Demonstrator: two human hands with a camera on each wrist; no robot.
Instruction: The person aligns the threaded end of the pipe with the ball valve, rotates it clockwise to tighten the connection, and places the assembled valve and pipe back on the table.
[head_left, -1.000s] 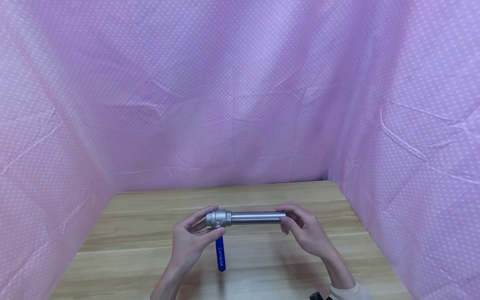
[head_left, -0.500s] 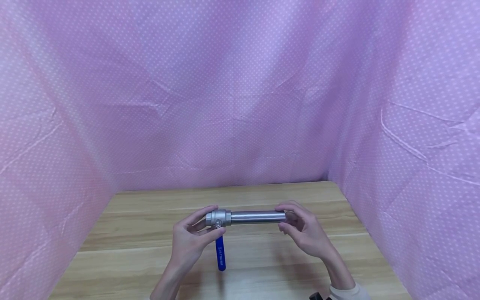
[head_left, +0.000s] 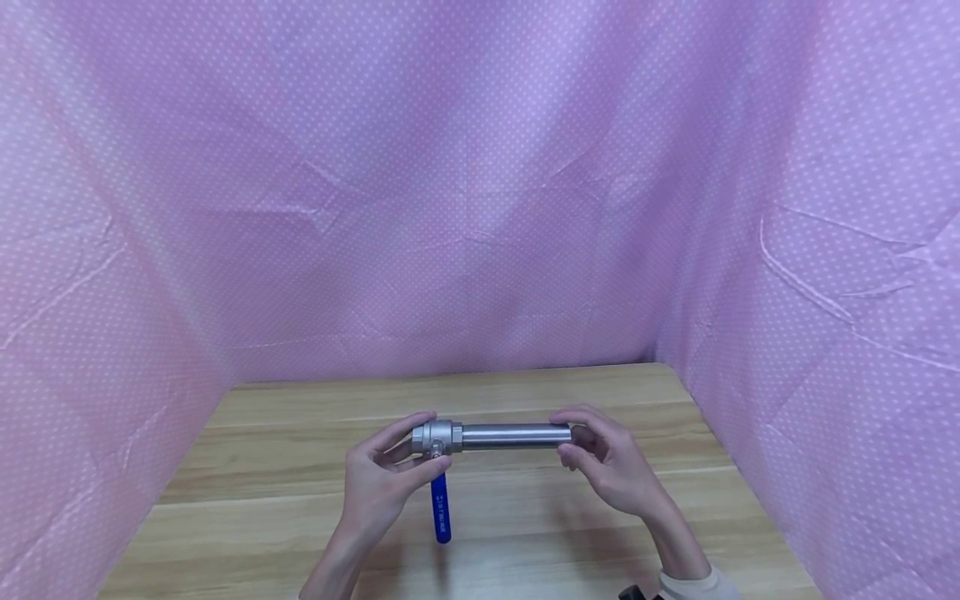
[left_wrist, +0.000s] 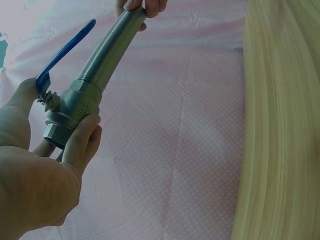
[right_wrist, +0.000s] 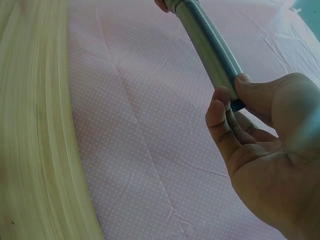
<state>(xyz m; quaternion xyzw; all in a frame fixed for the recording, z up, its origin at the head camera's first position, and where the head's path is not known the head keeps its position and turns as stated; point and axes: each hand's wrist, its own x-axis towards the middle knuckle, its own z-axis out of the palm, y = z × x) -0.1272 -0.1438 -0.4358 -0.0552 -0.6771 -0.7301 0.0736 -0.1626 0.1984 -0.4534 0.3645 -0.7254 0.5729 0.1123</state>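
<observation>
A steel ball valve (head_left: 441,435) and a long steel pipe (head_left: 517,436) are joined end to end, held level above the table. My left hand (head_left: 375,483) grips the valve body between thumb and fingers. From the valve a blue lever handle (head_left: 442,508) points toward me; in the left wrist view the same lever (left_wrist: 67,50) stands out beside the pipe. At the pipe's far right end, my right hand (head_left: 615,467) pinches it. The right wrist view shows the thumb on one side of the pipe (right_wrist: 210,47) and fingertips on the other. The threaded joint is mostly hidden inside the valve.
A wooden table (head_left: 300,533) lies beneath both hands. Pink dotted cloth (head_left: 465,208) hangs behind it and along both sides. A small black object (head_left: 633,592) shows at the bottom edge beside the right sleeve (head_left: 697,583).
My right thumb has shifted slightly along the near side of the pipe's end. My left hand and the valve have stayed in place.
</observation>
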